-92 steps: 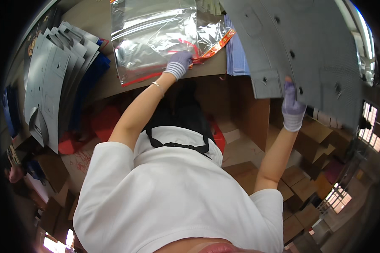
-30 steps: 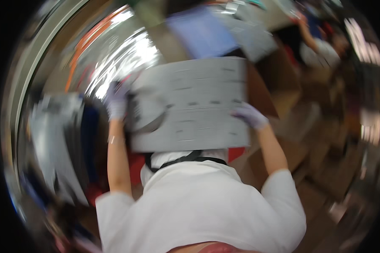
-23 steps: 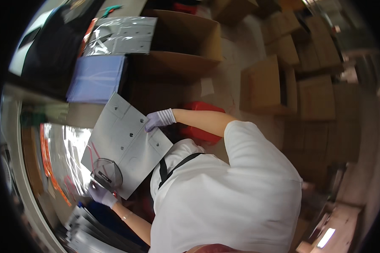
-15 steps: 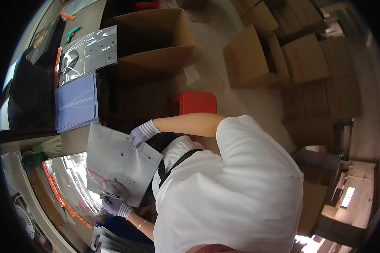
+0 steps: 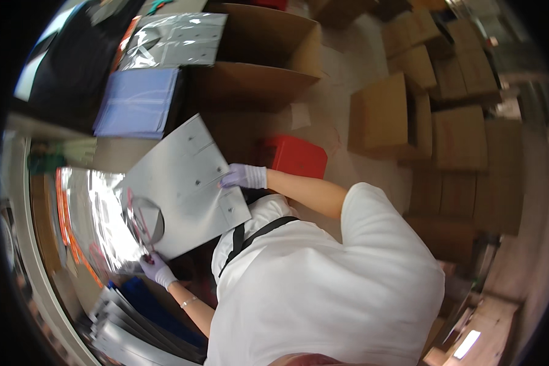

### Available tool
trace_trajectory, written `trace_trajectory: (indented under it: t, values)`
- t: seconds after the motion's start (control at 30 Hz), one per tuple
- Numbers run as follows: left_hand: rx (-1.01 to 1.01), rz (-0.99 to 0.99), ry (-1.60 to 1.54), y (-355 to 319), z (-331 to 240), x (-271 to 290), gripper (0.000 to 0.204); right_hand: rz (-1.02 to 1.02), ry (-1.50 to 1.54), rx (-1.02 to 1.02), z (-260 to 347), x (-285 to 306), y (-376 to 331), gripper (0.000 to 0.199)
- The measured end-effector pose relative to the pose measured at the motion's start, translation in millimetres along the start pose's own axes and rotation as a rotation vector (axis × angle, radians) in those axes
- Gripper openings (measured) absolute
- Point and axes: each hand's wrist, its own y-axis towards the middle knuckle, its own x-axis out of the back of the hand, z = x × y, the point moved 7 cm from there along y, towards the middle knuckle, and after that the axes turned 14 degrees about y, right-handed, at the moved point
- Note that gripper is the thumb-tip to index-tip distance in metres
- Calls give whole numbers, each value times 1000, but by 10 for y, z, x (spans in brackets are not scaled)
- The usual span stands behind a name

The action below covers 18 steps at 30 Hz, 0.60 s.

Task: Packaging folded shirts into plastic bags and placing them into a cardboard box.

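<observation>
A flat grey sheet [image 5: 189, 177] with small dark marks and a dark rounded shape near its lower left part tilts between my hands. My right hand [image 5: 245, 175], in a pale lilac glove, grips its upper right edge. At its lower corner, my left hand [image 5: 157, 270], gloved alike, has its fingers closed on the edge. A pinkish line or cord runs over the sheet near that hand. Partly beneath the sheet lies a shiny clear plastic bag [image 5: 82, 201] with an orange border. What is under the sheet is hidden.
Beyond the sheet lie a stack of bluish sheets [image 5: 137, 100] and another shiny bagged grey sheet [image 5: 177, 39]. An open carton [image 5: 256, 85] stands beside them, near a red stool [image 5: 299, 157]. More cartons [image 5: 378, 116] fill the right. Grey curved sheets [image 5: 128, 335] lie at lower left.
The whole view has shifted. The grey sheet has turned, its far end swinging up and right, and uncovers more of the shiny bag. Both hands stay on it.
</observation>
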Motion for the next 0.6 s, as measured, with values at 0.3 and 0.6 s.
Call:
trace_trajectory:
  t: [0.3, 0.6]
  values:
    - [52, -253, -121, 122, -88, 547, 47, 181, -1106, 776, 503, -467, -191, 24]
    - [168, -372, -2, 460, 519, 371, 27, -85, 229, 5, -46, -537, 243, 39]
